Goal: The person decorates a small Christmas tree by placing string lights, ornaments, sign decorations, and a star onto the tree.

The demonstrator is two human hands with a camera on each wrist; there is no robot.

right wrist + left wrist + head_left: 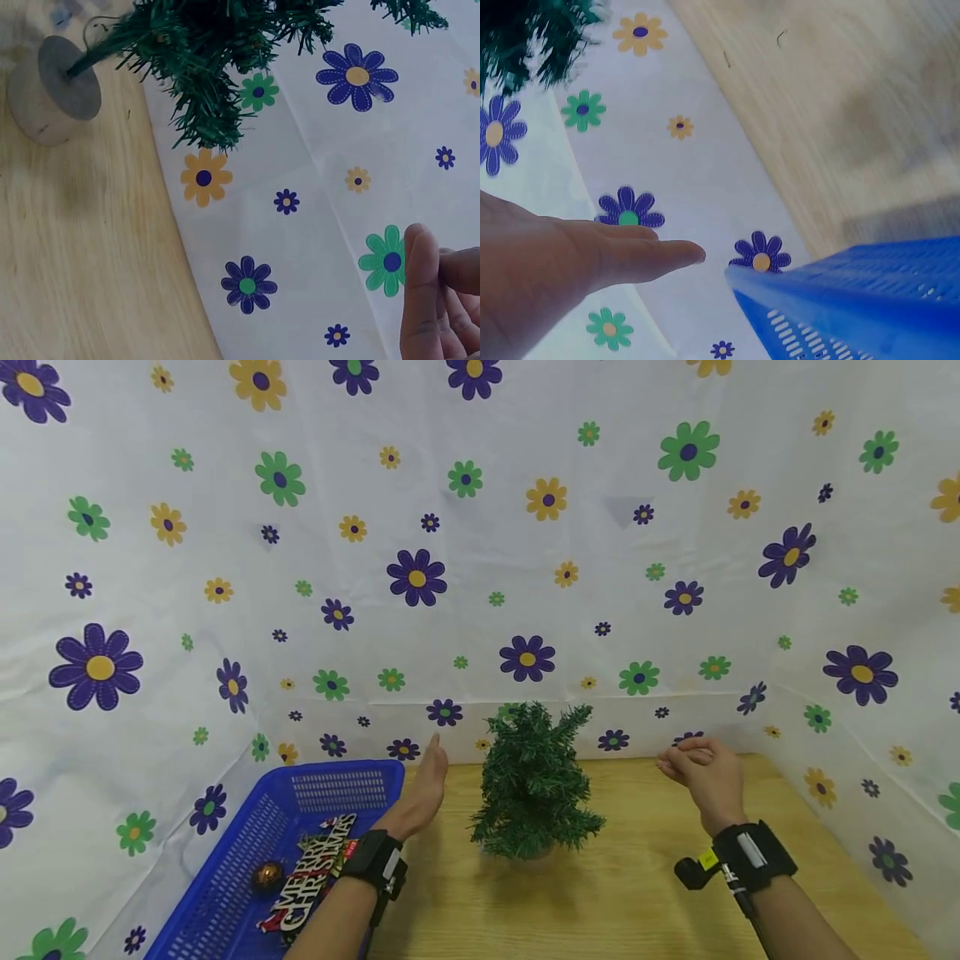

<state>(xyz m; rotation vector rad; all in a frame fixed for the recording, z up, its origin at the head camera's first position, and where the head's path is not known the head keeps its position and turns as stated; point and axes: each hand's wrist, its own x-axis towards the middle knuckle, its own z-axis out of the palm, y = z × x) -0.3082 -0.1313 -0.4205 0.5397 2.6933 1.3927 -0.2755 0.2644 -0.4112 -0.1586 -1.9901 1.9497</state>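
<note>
A small artificial Christmas tree (534,781) stands upright on the wooden table, its round grey base (54,90) visible from the right wrist. To the left of the tree, my left hand (422,789) is raised with straight fingers, near the rim of a blue plastic basket (386,772); it holds nothing. My right hand (705,777) hovers to the right of the tree, apart from its branches. Its fingers are loosely bent, with thumb and index fingertip close together (442,300), and nothing shows between them.
Inside the basket lie "Merry Christmas" letter signs (315,872) and a shiny brown bauble (267,877). Wooden tabletop (637,893) extends around the tree. White flower-printed cloth (480,610) hangs behind and along both sides.
</note>
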